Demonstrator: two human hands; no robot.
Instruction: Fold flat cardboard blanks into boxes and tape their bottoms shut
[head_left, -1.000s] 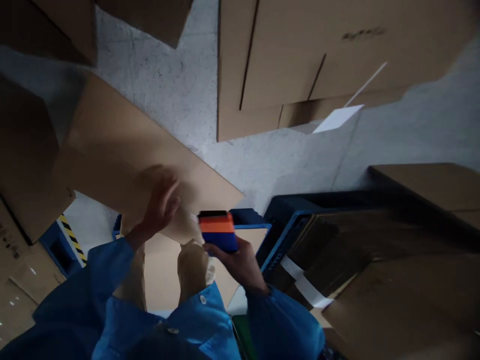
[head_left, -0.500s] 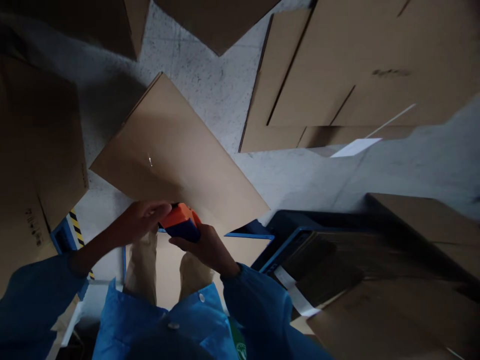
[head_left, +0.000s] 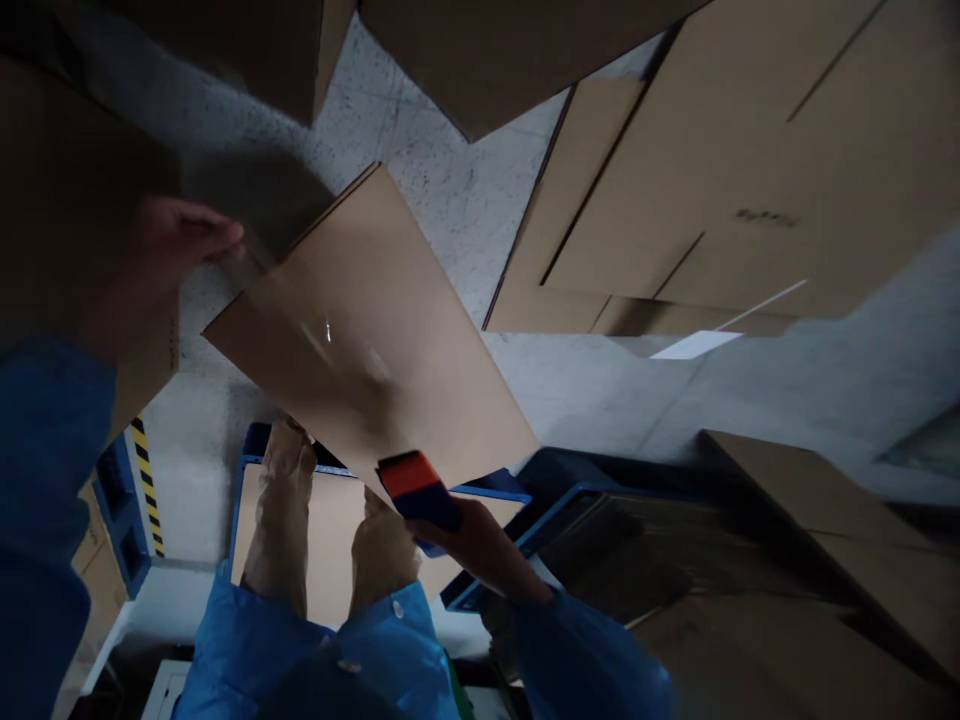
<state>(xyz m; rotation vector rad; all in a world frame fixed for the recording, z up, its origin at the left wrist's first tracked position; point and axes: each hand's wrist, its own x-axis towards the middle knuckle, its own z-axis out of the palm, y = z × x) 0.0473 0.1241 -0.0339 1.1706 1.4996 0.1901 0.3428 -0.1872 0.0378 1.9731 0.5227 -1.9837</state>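
Note:
My right hand (head_left: pixel 476 540) is closed round an orange and blue tape dispenser (head_left: pixel 415 485), held at the near edge of a brown cardboard box (head_left: pixel 390 300) that tilts in front of my knees. My left hand (head_left: pixel 176 240) is up at the far left, just past the box's far corner. Its fingers are pinched on what looks like the end of a strip of clear tape (head_left: pixel 328 332), which glints across the box face towards the dispenser. Both sleeves are blue.
Flattened and folded cartons (head_left: pixel 675 180) lie on the speckled grey floor (head_left: pixel 435 190) ahead and to the right. More cartons (head_left: pixel 810 500) sit on a blue pallet (head_left: pixel 487 492) at my right. A yellow-black striped edge (head_left: pixel 146 480) is at the left.
My left hand has left the dispenser and gone up and to the left, drawing clear tape across the box. The dispenser has shifted slightly right and down.

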